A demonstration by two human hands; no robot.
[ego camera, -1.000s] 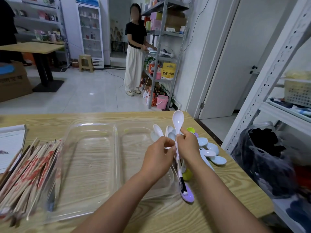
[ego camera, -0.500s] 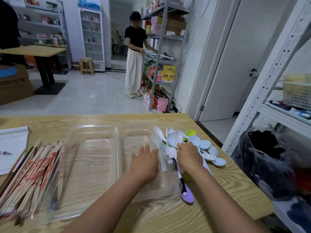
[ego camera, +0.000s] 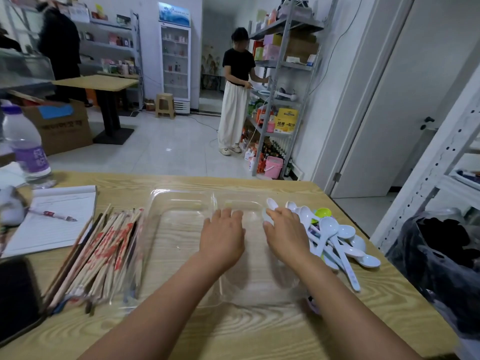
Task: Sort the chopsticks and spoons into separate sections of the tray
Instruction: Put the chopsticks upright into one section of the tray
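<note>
Resting palm-down over the clear tray (ego camera: 181, 201), my left hand (ego camera: 222, 239) has its fingers straight and close together, while my right hand (ego camera: 287, 236) reaches the tray's right edge, its fingertips hidden among white spoons (ego camera: 335, 237), so I cannot tell whether they pinch one. Both tray sections look bare; chopsticks (ego camera: 104, 253) lie piled on the desk (ego camera: 233, 331) left of it, spoons right. Writing on the chopstick sleeves and the bottle (ego camera: 24, 144) is too blurred to read.
</note>
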